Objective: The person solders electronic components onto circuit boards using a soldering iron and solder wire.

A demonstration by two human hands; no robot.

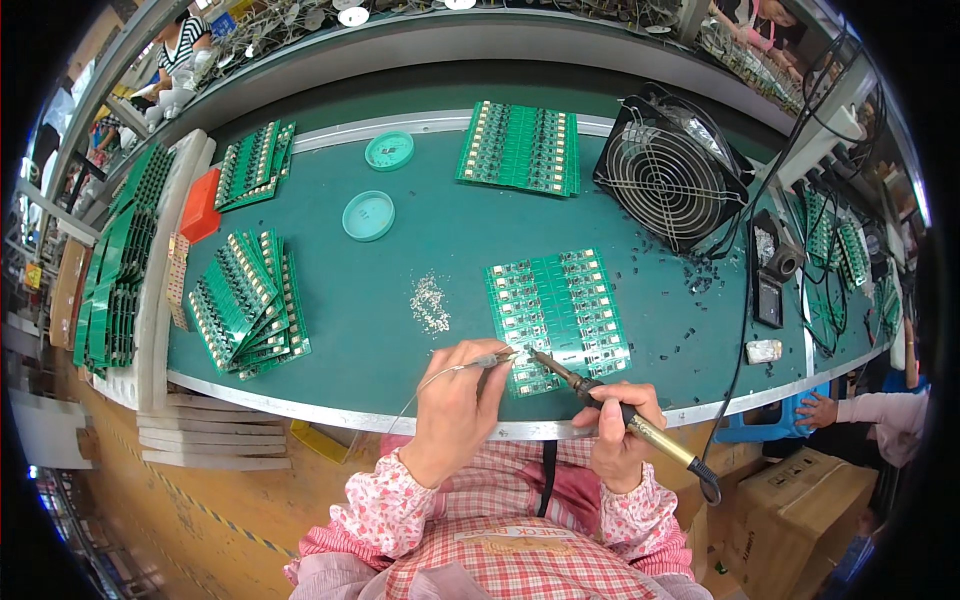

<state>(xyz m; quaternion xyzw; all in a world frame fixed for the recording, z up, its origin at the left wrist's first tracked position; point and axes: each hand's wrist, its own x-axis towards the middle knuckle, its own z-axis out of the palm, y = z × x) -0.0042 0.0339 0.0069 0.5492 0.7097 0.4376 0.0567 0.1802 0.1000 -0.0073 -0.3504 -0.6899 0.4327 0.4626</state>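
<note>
A green circuit board panel with rows of small white and dark parts lies on the green bench top near its front edge. My right hand is closed round a soldering iron with a gold handle end, its tip touching or just above the lower left of the panel. From the left, my left hand pinches a slim pen-like holder, from which a thin wire, seemingly solder, trails down. Its point meets the panel close to the iron's tip. A heap of tiny pale parts lies left of the panel.
Stacked panels stand left, another stack at the back. Two turquoise dishes sit mid-bench. A black fan stands back right, near scattered black bits and an iron stand. The iron's cable crosses the right side. A co-worker's hand shows at right.
</note>
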